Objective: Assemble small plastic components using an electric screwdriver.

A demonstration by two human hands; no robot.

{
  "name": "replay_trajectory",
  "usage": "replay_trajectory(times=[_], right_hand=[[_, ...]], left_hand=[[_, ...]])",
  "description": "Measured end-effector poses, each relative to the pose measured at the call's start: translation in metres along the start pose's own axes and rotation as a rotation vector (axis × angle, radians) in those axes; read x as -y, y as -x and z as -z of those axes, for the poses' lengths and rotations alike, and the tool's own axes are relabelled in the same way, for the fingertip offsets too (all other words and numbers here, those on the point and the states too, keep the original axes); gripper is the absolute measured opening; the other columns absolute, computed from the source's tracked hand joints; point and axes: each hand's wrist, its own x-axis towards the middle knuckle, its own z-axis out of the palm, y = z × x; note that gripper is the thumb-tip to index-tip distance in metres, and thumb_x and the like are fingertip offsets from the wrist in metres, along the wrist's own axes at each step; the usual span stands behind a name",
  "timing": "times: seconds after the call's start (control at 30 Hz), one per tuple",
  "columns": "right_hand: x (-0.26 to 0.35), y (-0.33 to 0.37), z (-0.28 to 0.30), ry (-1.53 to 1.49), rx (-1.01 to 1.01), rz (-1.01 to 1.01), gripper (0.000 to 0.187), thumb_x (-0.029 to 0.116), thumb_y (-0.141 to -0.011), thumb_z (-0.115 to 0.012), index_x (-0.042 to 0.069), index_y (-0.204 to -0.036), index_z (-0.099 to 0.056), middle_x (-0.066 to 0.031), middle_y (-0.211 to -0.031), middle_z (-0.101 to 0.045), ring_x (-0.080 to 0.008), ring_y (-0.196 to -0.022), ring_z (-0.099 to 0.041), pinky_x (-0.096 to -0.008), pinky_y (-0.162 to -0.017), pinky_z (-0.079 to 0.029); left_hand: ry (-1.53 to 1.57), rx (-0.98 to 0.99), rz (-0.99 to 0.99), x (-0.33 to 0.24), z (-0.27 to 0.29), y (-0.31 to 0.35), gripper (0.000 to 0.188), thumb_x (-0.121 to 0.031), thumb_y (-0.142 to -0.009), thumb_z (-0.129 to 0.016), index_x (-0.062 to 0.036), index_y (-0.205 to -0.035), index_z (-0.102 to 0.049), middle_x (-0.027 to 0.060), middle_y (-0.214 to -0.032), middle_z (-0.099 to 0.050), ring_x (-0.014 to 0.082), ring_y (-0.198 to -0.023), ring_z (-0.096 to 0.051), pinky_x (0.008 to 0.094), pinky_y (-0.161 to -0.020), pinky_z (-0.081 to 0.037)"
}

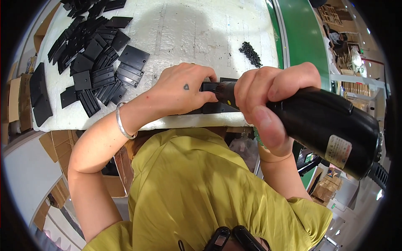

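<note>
Head view: glossy black electric screwdriver (326, 125), pale label near its end.

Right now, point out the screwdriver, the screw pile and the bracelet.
screwdriver (331, 125): head view, on its black barrel behind the right hand.
screw pile (250, 53): head view, on the middle of the dark heap on the white bench.
bracelet (122, 125): head view, on the silver band at the left wrist.
</note>
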Motion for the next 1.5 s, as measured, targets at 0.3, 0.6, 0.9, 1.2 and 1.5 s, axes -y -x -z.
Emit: replay_trajectory(times=[0.3, 0.6, 0.9, 1.2, 1.5], right_hand=[[-0.030, -0.023, 0.055, -0.089, -0.313, 0.262, 0.032, 0.002, -0.078, -0.056, 0.001, -0.107, -0.041, -0.0051, -0.065, -0.050, -0.0127, -0.051, -0.046, -0.0266, -0.049, -0.041], [-0.067, -0.025, 0.063, -0.091, -0.426, 0.155, 0.027, -0.005, -0.073, -0.054, -0.003, -0.099, -0.045, -0.0058, -0.062, -0.052, -0.0111, -0.050, -0.048, -0.0247, -0.049, -0.042], [-0.020, -0.015, 0.055, -0.243, -0.315, 0.275, 0.033, 0.003, -0.078, -0.059, 0.005, -0.105, -0.039, -0.0040, -0.063, -0.047, -0.0122, -0.047, -0.041, -0.0278, -0.048, -0.039], [0.013, -0.006, 0.056, -0.218, -0.109, 0.327, 0.032, 0.009, -0.077, -0.053, 0.011, -0.107, -0.044, 0.0061, -0.058, -0.044, -0.0069, -0.051, -0.043, -0.0225, -0.053, -0.034], [0.027, 0.003, 0.055, -0.247, -0.017, 0.274, 0.031, 0.008, -0.075, -0.057, 0.013, -0.102, -0.045, 0.0083, -0.057, -0.049, -0.0042, -0.048, -0.046, -0.0181, -0.051, -0.038]], left_hand=[[-0.036, -0.112, -0.036, -0.002, 0.001, 0.008, 0.036, -0.030, -0.073, -0.071, -0.0039, -0.097, -0.063, 0.0154, -0.084, -0.063, 0.0325, -0.083, -0.059, 0.0382, -0.072, -0.045], [-0.135, -0.257, -0.136, -0.004, 0.013, -0.008, 0.041, -0.035, -0.069, -0.075, -0.0048, -0.095, -0.065, 0.0095, -0.082, -0.058, 0.0277, -0.084, -0.054, 0.0368, -0.073, -0.045], [-0.136, -0.472, -0.446, -0.007, 0.001, -0.049, 0.021, -0.015, -0.073, -0.071, -0.0051, -0.090, -0.067, 0.0084, -0.087, -0.063, 0.0270, -0.089, -0.054, 0.0345, -0.078, -0.046], [-0.195, -0.526, -0.591, -0.020, 0.005, -0.040, 0.014, -0.012, -0.067, -0.073, -0.0053, -0.074, -0.064, 0.0046, -0.072, -0.059, 0.0240, -0.084, -0.057, 0.0331, -0.069, -0.048], [-0.293, -0.512, -0.787, -0.027, 0.002, -0.022, 0.018, -0.014, -0.064, -0.073, -0.0053, -0.067, -0.057, 0.0037, -0.067, -0.052, 0.0208, -0.083, -0.057, 0.0292, -0.060, -0.049]])
